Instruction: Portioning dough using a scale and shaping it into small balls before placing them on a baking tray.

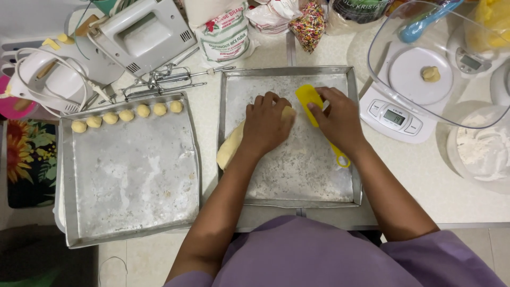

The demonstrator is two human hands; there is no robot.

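Note:
A pale yellow dough log (229,149) lies in the floured metal tray (297,180) in front of me. My left hand (267,124) presses down on the log's right end, fingers curled over it. My right hand (338,121) grips a yellow plastic scraper (309,99), its blade standing at the dough's end next to my left fingers; the handle loop pokes out below my wrist. A second metal tray (133,186) at the left carries a row of several small dough balls (126,115) along its far edge.
A white kitchen scale (396,114) holds a clear bowl with one dough piece (430,74). A bowl of flour (481,149) sits at the right. A hand mixer (143,34) with beaters, flour bags and a sprinkles packet (307,24) crowd the back.

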